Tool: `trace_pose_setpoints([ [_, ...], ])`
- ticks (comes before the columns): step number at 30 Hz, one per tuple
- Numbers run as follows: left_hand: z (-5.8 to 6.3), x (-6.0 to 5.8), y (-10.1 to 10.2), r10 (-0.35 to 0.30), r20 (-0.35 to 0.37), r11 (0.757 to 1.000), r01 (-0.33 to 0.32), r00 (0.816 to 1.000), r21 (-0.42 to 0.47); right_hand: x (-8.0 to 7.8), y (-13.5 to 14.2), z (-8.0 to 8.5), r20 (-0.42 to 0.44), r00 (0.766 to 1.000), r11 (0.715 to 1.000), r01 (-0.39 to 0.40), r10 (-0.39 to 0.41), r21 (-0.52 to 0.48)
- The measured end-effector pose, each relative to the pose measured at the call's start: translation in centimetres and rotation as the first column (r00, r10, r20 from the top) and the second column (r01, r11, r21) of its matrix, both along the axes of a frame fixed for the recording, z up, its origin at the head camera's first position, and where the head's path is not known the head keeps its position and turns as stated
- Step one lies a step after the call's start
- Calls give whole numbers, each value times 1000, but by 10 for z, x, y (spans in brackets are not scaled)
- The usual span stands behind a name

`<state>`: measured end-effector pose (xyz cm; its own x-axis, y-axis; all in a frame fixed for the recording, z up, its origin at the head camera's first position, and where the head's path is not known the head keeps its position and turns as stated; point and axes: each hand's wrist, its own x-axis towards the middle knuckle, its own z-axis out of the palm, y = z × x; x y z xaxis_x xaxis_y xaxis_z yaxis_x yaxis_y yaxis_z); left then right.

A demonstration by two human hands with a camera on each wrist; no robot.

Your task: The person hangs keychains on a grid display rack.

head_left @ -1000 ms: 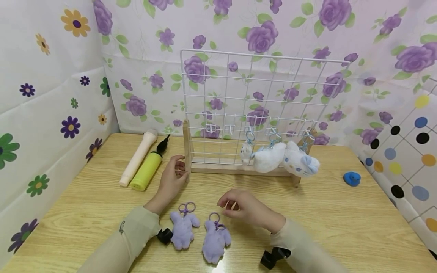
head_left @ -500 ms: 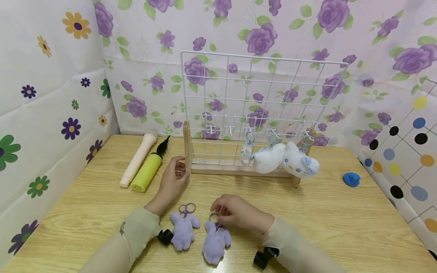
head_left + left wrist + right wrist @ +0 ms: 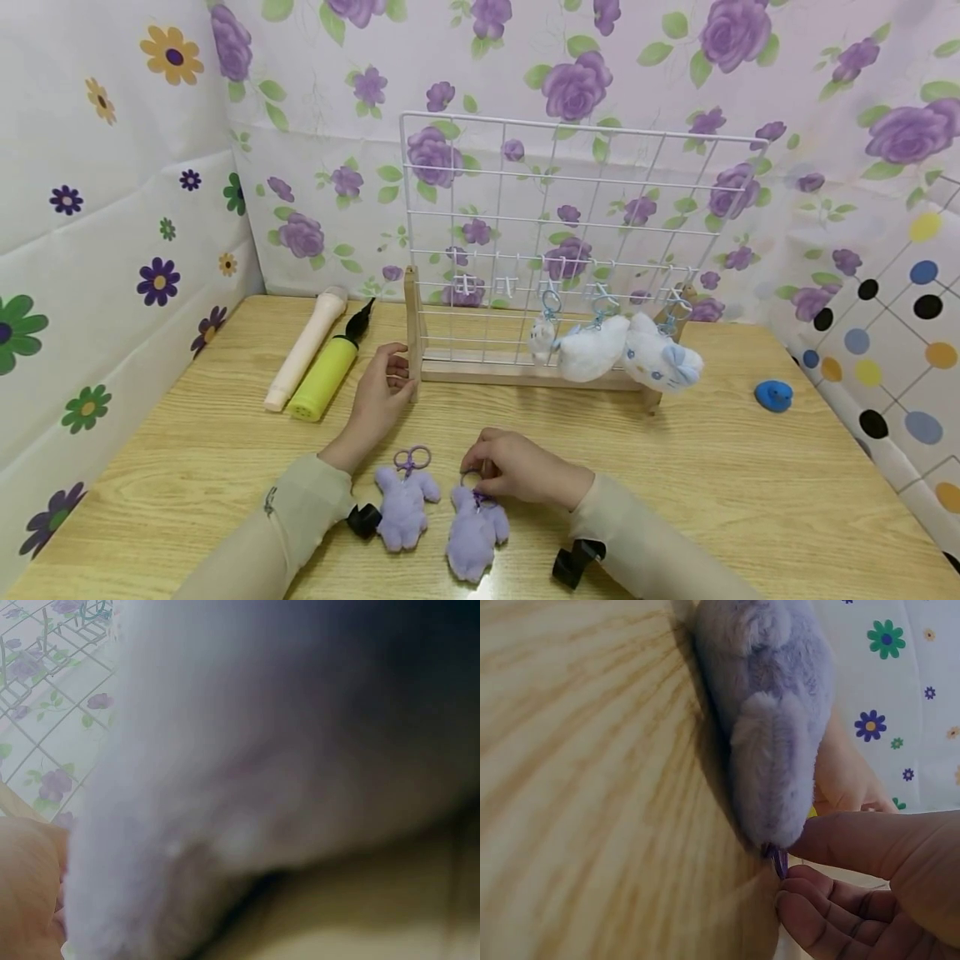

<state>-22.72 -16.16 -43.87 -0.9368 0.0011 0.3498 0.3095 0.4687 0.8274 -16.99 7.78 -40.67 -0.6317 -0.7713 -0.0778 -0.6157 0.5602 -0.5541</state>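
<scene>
A pale wood-grain tabletop (image 3: 750,475) carries a white wire grid rack on a wooden stand (image 3: 517,376), the largest object on it. At the rack's left post, the person's left hand (image 3: 377,396) has bent fingers and its thumb against the wood; it appears to grip the post. In front of the rack, left of its middle, is the right hand (image 3: 528,468), thumb and fingertips narrowly apart around a plush toy's ring end. Whether they have closed on it, I cannot tell.

That lilac, furry, animal-shaped plush keychain (image 3: 471,542) lies on the table in front of the rack, its ring end pointing toward the rack. It should be light, soft and squashy, hard to damage, with fur that gives under a pinch. It has short fluffy pile, a rounded body and stubby limbs; no face shows. A matching lilac plush keychain with spread limbs (image 3: 402,510) lies in front of the rack's left post.

Smallest is the thin, glossy purple ring (image 3: 781,864) on the first plush. It looks stiff and offers the surest hold, though its smooth surface might slip between fingertips.
</scene>
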Motion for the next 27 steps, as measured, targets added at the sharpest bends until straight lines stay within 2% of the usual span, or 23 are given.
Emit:
trace_pose_setpoints([
  [14, 1, 1, 1, 3, -4, 1000, -3, 1000, 0, -2, -1, 1, 5, 1000, 1000, 4, -4, 8],
  [27, 3, 2, 1, 9, -9, 1000, -9, 1000, -12, 1, 10, -2, 151, 987, 996, 62, -51, -69],
])
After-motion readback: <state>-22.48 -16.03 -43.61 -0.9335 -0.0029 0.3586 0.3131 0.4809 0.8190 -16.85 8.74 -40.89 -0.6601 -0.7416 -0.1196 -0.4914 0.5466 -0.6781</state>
